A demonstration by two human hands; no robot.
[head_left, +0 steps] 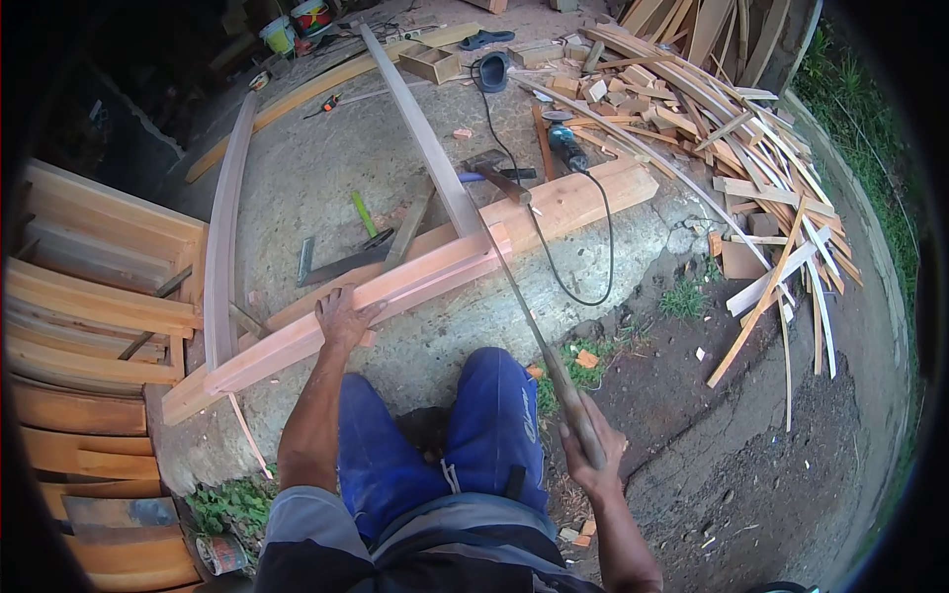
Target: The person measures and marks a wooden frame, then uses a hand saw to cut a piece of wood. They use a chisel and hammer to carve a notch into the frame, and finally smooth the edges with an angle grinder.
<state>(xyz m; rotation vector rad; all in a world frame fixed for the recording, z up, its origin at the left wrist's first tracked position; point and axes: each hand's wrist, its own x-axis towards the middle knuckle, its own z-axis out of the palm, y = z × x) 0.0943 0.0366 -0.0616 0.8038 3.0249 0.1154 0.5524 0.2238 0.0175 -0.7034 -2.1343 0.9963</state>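
Beam, long, pinkish (425,272): one, directly in front of the person, set slantwise, left end near, right end farther off; lies along a second beam (563,212), which runs on past it to the right.

Left hand (346,314): on the beam, left of its middle; grip apart, fingers over the top, thumb spread, apparently steadying it.

Right hand (593,450): near right, off the wood; grip clamped on the handle of a long thin tool (539,341), narrow and blade-like, seen nearly edge-on; exact kind cannot be told. Its far part crosses the view at the beam's right end; contact cannot be told.

Planks, long: two, one left (225,227), one middle (416,128), both running away toward the far side.

Grinder, blue-green, corded (566,148): one, just beyond the second beam.

Hammer-like tool, wooden handle (509,185): one, left of the grinder.

Offcuts and strips (751,143): one heap, far right.

Step in hand, judged from the pose: working or lining up the tool at the beam's right end. Next move, as judged: calls for firm pressure from the left and a straight, controlled stroke from the right.
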